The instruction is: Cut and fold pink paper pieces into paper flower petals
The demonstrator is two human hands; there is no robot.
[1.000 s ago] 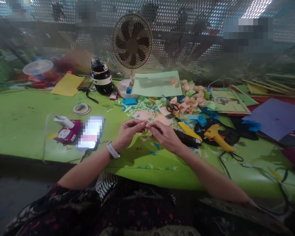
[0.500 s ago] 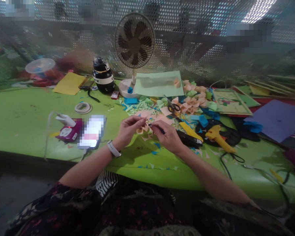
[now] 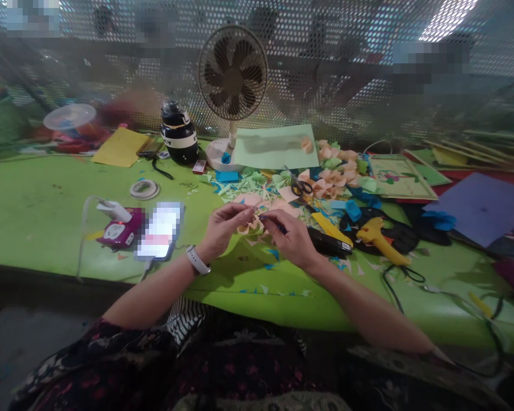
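My left hand (image 3: 223, 229), with a white watch on its wrist, is pinched on a small peach paper piece (image 3: 249, 226) held just above the green table (image 3: 43, 211). My right hand (image 3: 292, 235) meets it from the right, fingers closed on a thin dark stick-like tool whose tip touches the paper. Pink and peach paper scraps (image 3: 257, 201) lie right behind both hands.
A phone (image 3: 159, 229) and a magenta charger block (image 3: 119, 227) lie to the left. A yellow glue gun (image 3: 377, 237), scissors (image 3: 300, 188), folded paper flowers (image 3: 336, 171) and a purple sheet (image 3: 482, 205) sit to the right. A desk fan (image 3: 232, 74), black bottle (image 3: 178, 133) and tape roll (image 3: 144, 188) stand behind.
The hands have stayed together at the same spot; the fingers have shifted slightly on the paper piece. The view has moved a little.
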